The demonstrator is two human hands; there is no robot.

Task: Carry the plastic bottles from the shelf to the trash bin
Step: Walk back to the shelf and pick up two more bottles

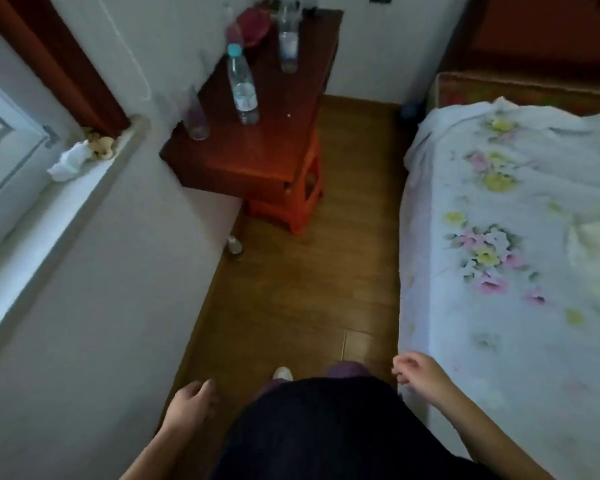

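Observation:
A dark red wooden shelf [257, 147] juts from the wall ahead. On it stand three clear plastic bottles: one with a teal cap [243, 86] in the middle, a capless one [196, 116] at the left edge, and another [289, 46] further back. My left hand [193, 405] and my right hand [418, 374] hang low at my sides, far from the shelf. Both hold nothing, their fingers loosely curled and apart. No trash bin is in view.
An orange plastic stool [291, 199] stands under the shelf. A small bottle [234, 245] lies on the wooden floor by the wall. A bed with a floral sheet [499, 254] fills the right side. A window sill [84, 168] with tissue is on the left.

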